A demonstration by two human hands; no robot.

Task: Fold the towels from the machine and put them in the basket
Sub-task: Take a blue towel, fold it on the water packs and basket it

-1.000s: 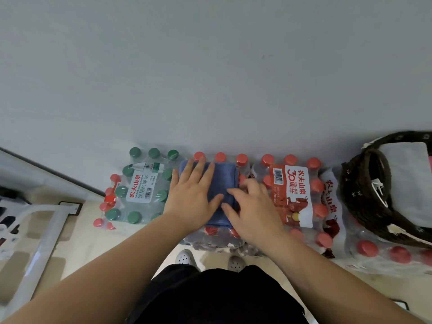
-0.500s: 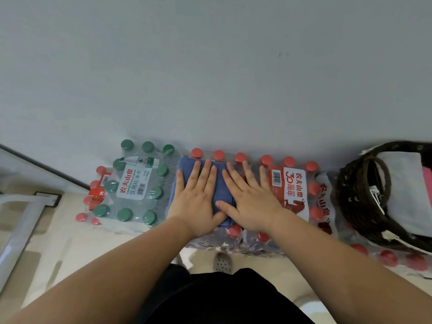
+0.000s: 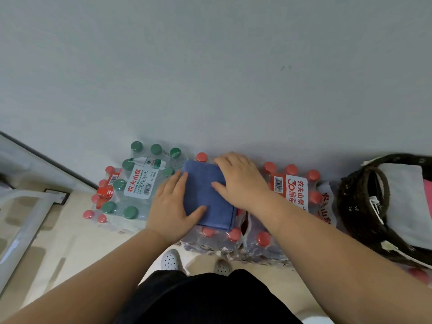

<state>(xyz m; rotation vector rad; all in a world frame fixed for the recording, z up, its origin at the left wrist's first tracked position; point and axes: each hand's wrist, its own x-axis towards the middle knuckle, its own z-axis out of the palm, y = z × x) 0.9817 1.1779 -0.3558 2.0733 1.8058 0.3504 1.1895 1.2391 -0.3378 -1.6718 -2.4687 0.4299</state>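
A folded blue towel (image 3: pixel 205 195) lies flat on top of shrink-wrapped packs of red-capped water bottles (image 3: pixel 289 190). My left hand (image 3: pixel 169 206) rests at the towel's left edge, its thumb lying over the near left part. My right hand (image 3: pixel 240 181) lies spread on the towel's far right corner, fingers curling over the far edge. Neither hand has the towel lifted. At the far right stands a dark woven basket (image 3: pixel 355 206) with a grey towel (image 3: pixel 406 199) and a strip of pink cloth (image 3: pixel 427 190) inside.
A pack of green-capped bottles (image 3: pixel 140 181) stands left of the towel, against the grey wall (image 3: pixel 210 78). A white frame (image 3: pixel 21 220) lies on the beige floor at the left. My white shoes (image 3: pixel 170 260) show below the bottle packs.
My hands have slid apart from the middle of the towel. The left went to its left edge, the right to its far right corner, uncovering the blue surface.
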